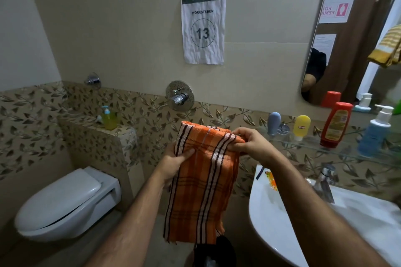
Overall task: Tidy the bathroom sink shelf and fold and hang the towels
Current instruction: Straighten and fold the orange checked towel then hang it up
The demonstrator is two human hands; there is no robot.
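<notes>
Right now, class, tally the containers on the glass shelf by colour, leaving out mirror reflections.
Grey: 1, the grey bottle
Yellow: 1, the yellow bottle
Red: 1, the red bottle
Blue: 1, the blue pump bottle
Total: 4

towel (201, 180): orange, dark-and-pale stripes | bottle (335, 124): red | sink (282, 219): white

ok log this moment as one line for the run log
stage: folding towel | left hand: grips orange striped towel | right hand: pinches its top fold | bottles on glass shelf

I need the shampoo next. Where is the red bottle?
The red bottle stands on the glass shelf at right, between the yellow bottle and the blue pump bottle.
</notes>
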